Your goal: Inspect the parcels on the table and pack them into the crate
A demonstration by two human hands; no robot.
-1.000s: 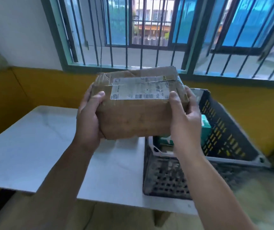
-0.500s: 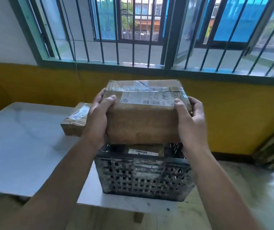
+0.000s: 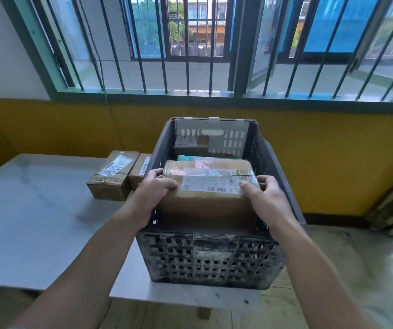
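A large brown cardboard parcel [image 3: 205, 205] with a white shipping label and clear tape sits partly inside the dark perforated plastic crate [image 3: 209, 260], near its front wall. My left hand [image 3: 154, 193] grips the parcel's left end and my right hand [image 3: 265, 200] grips its right end. Behind it in the crate lie a teal and pink packet [image 3: 198, 159] and a small brown box [image 3: 190, 143]. Two more cardboard parcels stand on the white table to the left of the crate: a bigger one [image 3: 112, 178] and a narrower one [image 3: 141, 169] beside it.
The crate stands at the right end of the white table [image 3: 31, 224], over its front corner. A yellow wall and a barred window run behind. To the right of the table is bare floor.
The parcel has come down from chest height above the crate into the crate, with both hands still on its ends. The view has tilted down and shifted right.
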